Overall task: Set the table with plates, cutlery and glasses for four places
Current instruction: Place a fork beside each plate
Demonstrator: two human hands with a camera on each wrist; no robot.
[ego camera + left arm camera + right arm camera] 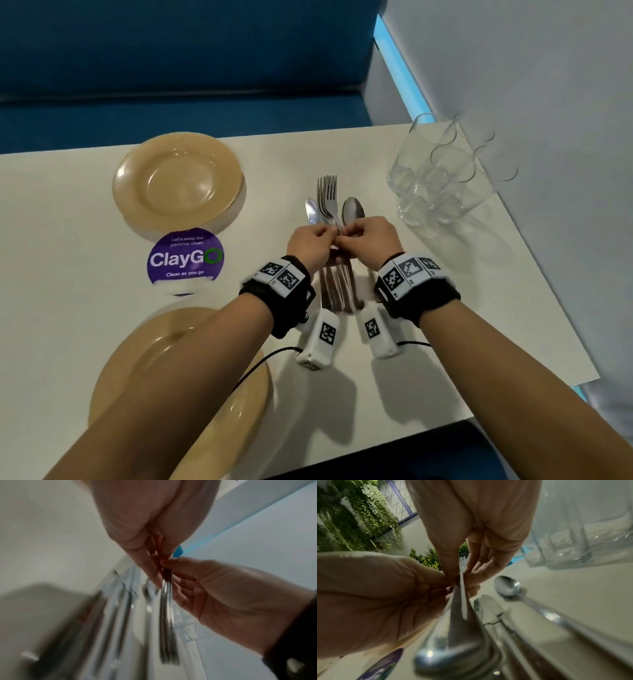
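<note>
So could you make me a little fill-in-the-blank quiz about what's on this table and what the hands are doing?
1. Both the left hand and the right hand pinch the stacked ____ at their handles.
2. The clear glasses stand by the wall, on the ____ side of the cutlery.
3. The round purple sticker on the table lies between two tan ____.
4. A spoon lies on the table just ____ of the forks.

Missing words: forks; right; plates; right
</note>
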